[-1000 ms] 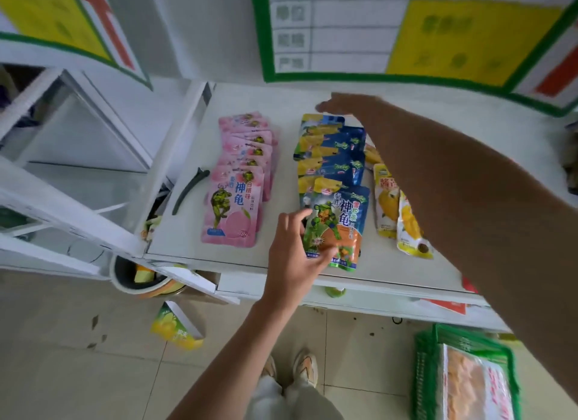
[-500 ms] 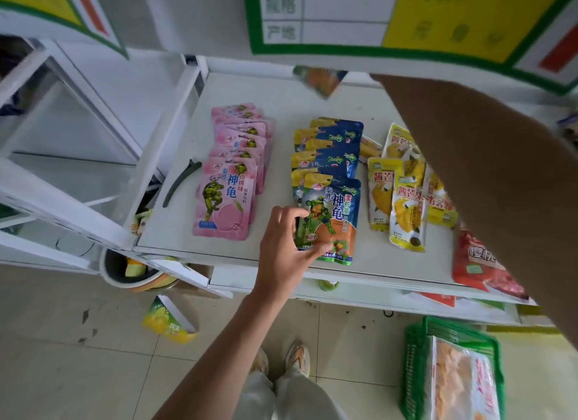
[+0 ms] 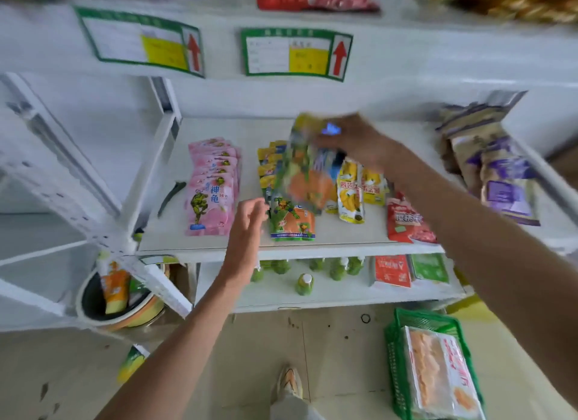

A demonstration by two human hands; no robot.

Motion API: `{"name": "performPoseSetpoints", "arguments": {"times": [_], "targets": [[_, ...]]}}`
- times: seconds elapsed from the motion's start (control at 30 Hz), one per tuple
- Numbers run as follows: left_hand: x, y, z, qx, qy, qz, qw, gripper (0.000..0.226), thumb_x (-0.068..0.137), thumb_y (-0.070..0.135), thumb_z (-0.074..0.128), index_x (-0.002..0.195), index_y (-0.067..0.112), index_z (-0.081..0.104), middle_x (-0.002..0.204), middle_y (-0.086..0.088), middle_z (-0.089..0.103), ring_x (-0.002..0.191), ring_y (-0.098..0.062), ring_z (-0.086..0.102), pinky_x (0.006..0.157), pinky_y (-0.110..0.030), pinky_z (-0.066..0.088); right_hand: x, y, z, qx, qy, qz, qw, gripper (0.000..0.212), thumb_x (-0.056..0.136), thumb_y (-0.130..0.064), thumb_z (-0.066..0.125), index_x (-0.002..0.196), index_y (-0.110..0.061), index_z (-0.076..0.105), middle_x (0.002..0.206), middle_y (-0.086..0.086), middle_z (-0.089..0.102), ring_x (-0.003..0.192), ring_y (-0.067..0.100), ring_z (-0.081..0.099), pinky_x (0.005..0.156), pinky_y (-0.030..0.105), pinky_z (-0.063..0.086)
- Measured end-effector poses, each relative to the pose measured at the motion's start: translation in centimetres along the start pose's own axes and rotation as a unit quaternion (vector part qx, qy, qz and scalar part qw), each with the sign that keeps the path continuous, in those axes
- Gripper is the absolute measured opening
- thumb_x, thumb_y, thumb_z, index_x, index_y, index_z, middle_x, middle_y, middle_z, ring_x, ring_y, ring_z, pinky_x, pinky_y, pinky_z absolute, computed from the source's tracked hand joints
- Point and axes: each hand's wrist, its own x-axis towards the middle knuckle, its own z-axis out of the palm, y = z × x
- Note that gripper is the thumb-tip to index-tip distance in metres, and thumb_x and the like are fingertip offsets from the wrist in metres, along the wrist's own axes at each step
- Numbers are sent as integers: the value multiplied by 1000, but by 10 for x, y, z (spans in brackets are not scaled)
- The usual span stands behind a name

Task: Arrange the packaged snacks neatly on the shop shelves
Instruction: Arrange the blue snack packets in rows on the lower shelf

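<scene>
Two white shelves (image 3: 312, 247) over tiled floor (image 3: 312, 341); right hand (image 3: 353, 141) grips a pouch (image 3: 308, 172), left hand (image 3: 247, 228) loosely spread.

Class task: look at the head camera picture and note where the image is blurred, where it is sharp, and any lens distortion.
Head view: the lifted snack packet and right hand are motion-smeared; the pink packets read fairly sharp; shelf edges bow from the wide-angle lens; lighting is soft and even.

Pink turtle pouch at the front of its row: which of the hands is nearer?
Left. The left hand hovers just right of the pink turtle pouch, fingers loose. The right hand is farther back and right, gripping a blurred pouch.
</scene>
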Motion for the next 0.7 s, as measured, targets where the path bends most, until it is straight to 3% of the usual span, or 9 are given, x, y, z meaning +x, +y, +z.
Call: {"name": "performPoseSetpoints", "arguments": {"times": [0.1, 0.17, 0.27, 0.33, 0.37, 0.43, 0.5, 0.57, 0.7], "targets": [[-38, 32, -26, -26, -90, 9, 996, 47, 86, 71, 57, 115, 36, 68, 119, 9, 73, 111, -7, 69, 96, -35, 50, -90, -18, 37, -81, -100, 0, 992, 20, 87, -17, 85, 105, -10, 77, 94, -5, 79, 82, 1, 64, 79, 23, 46], [-71, 49, -45, -16, -122, 25, 992, 46, 82, 71, 66, 94, 27, 71, 100, 2, 76, 97, -19, 71, 93, -40, 50, -150, -42, 62, -84, -131, 1, 988, 20, 90, -13, 82, 108, -8, 76, 89, -9, 79, 75, -1, 70, 70, 17, 50], [-130, 72, -69, 1, -125, 47, 991, 54, 82, 65, 72, 71, 15, 59, 76, -11, 56, 74, -23, 52, 80, -40, 41, -225, -77, 88, -107, -68, -16, 992, 39, 93, -12, 78, 126, 7, 67, 114, 0, 75, 84, 10, 70, 69, 23, 53], [-165, 90, -82, -21, -95, 50, 994, 45, 84, 54, 77, 64, 18, 60, 72, -10, 52, 72, -23, 47, 77, -38, 38, -259, -85, 100, -80, -30, -22, 996, 37, 95, -17, 77, 129, -4, 69, 102, -11, 70, 75, -5, 67, 70, 13, 53], [-180, 98, -86, -27, -80, 55, 995, 39, 89, 45, 78, 62, 21, 63, 69, -9, 53, 69, -21, 47, 74, -35, 40, -274, -87, 102, -48, -13, -19, 999, 32, 97, -21, 75, 126, -9, 71, 97, -8, 70, 77, -3, 67, 74, 18, 54], [-206, 115, -92, -43, -38, 68, 996, 25, 95, 27, 75, 71, 25, 75, 63, 1, 62, 63, -18, 54, 66, -28, 49, -304, -87, 102, 15, 21, -2, 1000, 23, 100, -26, 71, 113, -8, 74, 93, 5, 70, 81, 13, 68, 72, 27, 59], [-225, 130, -97, -44, -24, 90, 995, 11, 96, 23, 74, 89, 18, 81, 68, 7, 72, 69, -15, 66, 73, -33, 58, -330, -84, 106, 55, 46, -18, 997, 32, 104, -28, 64, 103, 4, 69, 88, 14, 68, 80, 20, 68, 68, 28, 61], [-237, 143, -96, -26, -25, 113, 993, 15, 95, 24, 74, 99, 12, 81, 75, 9, 76, 76, -11, 70, 83, -36, 60, -351, -85, 116, 55, 67, -43, 995, 34, 109, -25, 54, 102, 7, 64, 82, 13, 64, 72, 17, 69, 65, 30, 62], [-262, 158, -80, 5, -11, 143, 990, 9, 95, 20, 75, 94, 14, 81, 73, 9, 77, 68, -4, 69, 73, -29, 58, -374, -93, 127, -51, 138, -89, 985, 30, 112, -27, 46, 91, -8, 56, 65, -1, 52, 50, 3, 54, 52, 34, 51]]}}
